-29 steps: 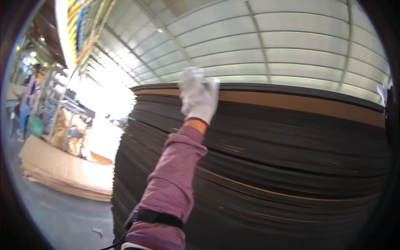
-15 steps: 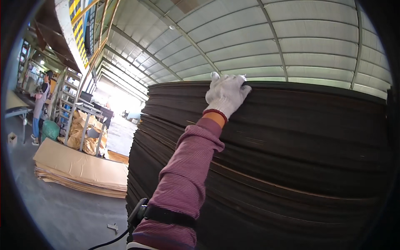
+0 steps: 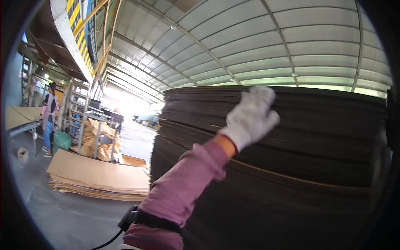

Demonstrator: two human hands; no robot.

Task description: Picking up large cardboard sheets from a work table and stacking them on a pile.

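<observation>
My left hand (image 3: 250,118), in a white knit glove with a red cuff edge, is raised before a tall stack of dark sheets (image 3: 308,137). Its fingertips overlap the stack's upper edge in the picture; whether they touch it I cannot tell. Motion smears the glove somewhat. The thumb stands apart from the fingers, and nothing shows in the hand. A ribbed mauve sleeve (image 3: 179,183) covers the forearm, with a black strap (image 3: 156,221) and a cabled device near the lower edge. My right hand is out of the picture.
Tan cardboard sheets (image 3: 96,173) lie piled on the floor left of the stack. Behind them stands a metal-framed cart (image 3: 100,133) of crumpled brown paper. A person in an apron (image 3: 49,114) stands by a table (image 3: 21,121) at far left, near a green bag (image 3: 62,141).
My left hand has come down off the stack's top edge and shifted right. The view has turned, so the stack and the cardboard pile sit farther right in the picture.
</observation>
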